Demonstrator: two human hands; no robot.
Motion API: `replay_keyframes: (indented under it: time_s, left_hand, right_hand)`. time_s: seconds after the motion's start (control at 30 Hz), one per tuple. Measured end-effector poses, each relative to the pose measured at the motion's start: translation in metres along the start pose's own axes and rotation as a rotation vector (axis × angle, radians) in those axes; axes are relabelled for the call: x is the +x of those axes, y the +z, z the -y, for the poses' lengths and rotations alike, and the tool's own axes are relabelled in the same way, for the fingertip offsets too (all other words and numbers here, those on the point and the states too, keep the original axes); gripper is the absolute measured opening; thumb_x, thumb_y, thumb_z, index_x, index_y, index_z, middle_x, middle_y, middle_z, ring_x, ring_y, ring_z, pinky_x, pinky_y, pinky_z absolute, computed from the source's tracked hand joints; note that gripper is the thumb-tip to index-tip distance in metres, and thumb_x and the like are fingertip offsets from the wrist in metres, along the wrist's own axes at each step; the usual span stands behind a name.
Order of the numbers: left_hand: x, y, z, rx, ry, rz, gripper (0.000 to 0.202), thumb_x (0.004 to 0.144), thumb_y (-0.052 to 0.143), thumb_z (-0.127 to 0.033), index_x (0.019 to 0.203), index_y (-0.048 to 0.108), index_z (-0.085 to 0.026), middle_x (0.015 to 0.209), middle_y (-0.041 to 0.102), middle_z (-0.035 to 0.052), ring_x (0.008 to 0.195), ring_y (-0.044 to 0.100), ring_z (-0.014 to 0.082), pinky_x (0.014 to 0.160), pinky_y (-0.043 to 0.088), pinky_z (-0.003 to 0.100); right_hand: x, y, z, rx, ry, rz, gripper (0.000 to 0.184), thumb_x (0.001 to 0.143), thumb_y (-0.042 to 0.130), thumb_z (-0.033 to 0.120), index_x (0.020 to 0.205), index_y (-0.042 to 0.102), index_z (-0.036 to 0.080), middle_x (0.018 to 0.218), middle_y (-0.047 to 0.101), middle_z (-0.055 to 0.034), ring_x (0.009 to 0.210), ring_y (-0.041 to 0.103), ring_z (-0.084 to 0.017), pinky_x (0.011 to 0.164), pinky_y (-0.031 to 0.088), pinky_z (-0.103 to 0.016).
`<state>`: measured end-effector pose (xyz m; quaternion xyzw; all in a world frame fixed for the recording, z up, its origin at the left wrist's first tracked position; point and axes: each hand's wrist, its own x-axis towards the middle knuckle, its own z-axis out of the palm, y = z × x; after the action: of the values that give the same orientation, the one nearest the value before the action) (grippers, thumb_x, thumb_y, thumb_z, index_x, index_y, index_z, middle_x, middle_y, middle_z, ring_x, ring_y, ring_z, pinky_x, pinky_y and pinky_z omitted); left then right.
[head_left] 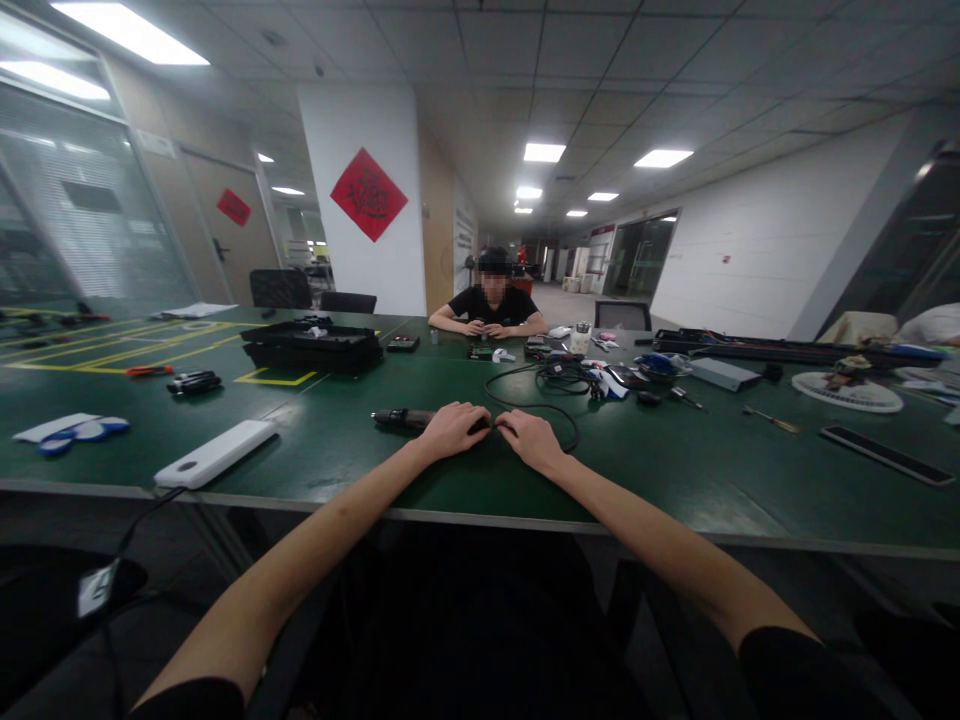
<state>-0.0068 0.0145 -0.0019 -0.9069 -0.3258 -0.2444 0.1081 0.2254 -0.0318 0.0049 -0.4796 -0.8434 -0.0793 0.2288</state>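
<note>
A dark electric screwdriver (401,419) lies on the green table, its metal tip pointing left. My left hand (454,430) is closed over its rear part, fingers wrapped around the body. Just to the right, my right hand (529,438) pinches at the tool's rear end, fingertips close to those of the left. What sits between the right fingertips is small and mostly hidden; it looks like the end of a black cable (574,420), which loops out behind that hand. Whether it is joined to the screwdriver I cannot tell.
On the left are a white power strip (217,455), blue-handled scissors (82,430) and a black tray (311,348). Across the table sits a person (493,305) with both hands on small items. Tangled cables (562,372), a screwdriver (772,418) and a white disc (847,392) lie right.
</note>
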Motion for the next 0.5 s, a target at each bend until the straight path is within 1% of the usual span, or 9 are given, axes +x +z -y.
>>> replay_keyframes:
  time_s: [0.1, 0.2, 0.27, 0.4, 0.5]
  left_hand:
    - [-0.0005, 0.0005, 0.0, -0.004, 0.037, 0.007, 0.022, 0.1, 0.056, -0.036, 0.119, 0.064, -0.028, 0.111, 0.072, 0.0026, 0.105, 0.066, 0.0208, 0.093, 0.045, 0.035]
    - [-0.0003, 0.0011, -0.0001, 0.009, 0.001, 0.004, 0.018, 0.101, 0.056, -0.038, 0.113, 0.065, -0.027, 0.106, 0.073, 0.0023, 0.102, 0.066, 0.0207, 0.091, 0.046, 0.035]
    - [0.0, 0.0011, -0.0005, 0.018, -0.019, -0.001, 0.02, 0.101, 0.057, -0.041, 0.113, 0.064, -0.027, 0.104, 0.073, 0.0021, 0.099, 0.067, 0.021, 0.089, 0.046, 0.035]
    - [0.0006, 0.0005, -0.0008, 0.021, 0.014, 0.019, 0.022, 0.099, 0.059, -0.037, 0.118, 0.064, -0.028, 0.11, 0.072, 0.0029, 0.104, 0.066, 0.0213, 0.093, 0.046, 0.036]
    - [0.0009, 0.0006, -0.0002, 0.03, -0.011, 0.022, 0.019, 0.099, 0.059, -0.038, 0.113, 0.065, -0.028, 0.107, 0.073, 0.0025, 0.102, 0.066, 0.0213, 0.092, 0.046, 0.036]
  right_hand:
    - [-0.0001, -0.0012, 0.0013, -0.004, 0.009, 0.009, 0.024, 0.108, 0.048, 0.035, 0.121, 0.067, 0.028, 0.113, 0.07, -0.0048, 0.096, 0.067, -0.019, 0.079, 0.045, -0.026]
    - [-0.0003, -0.0016, 0.0018, -0.012, 0.009, 0.01, 0.024, 0.109, 0.047, 0.035, 0.12, 0.067, 0.028, 0.113, 0.07, -0.0044, 0.096, 0.067, -0.019, 0.078, 0.044, -0.026]
    - [-0.0003, -0.0014, 0.0016, -0.014, 0.003, 0.005, 0.024, 0.109, 0.047, 0.034, 0.12, 0.067, 0.028, 0.112, 0.07, -0.0042, 0.096, 0.066, -0.019, 0.078, 0.044, -0.026]
    - [0.0, -0.0007, 0.0007, -0.017, -0.005, -0.002, 0.023, 0.109, 0.047, 0.035, 0.12, 0.066, 0.027, 0.112, 0.069, -0.0041, 0.095, 0.066, -0.019, 0.077, 0.044, -0.026]
    - [0.0003, 0.0, 0.0001, -0.014, -0.009, -0.001, 0.023, 0.108, 0.047, 0.035, 0.12, 0.066, 0.028, 0.112, 0.069, -0.004, 0.095, 0.066, -0.019, 0.076, 0.044, -0.026]
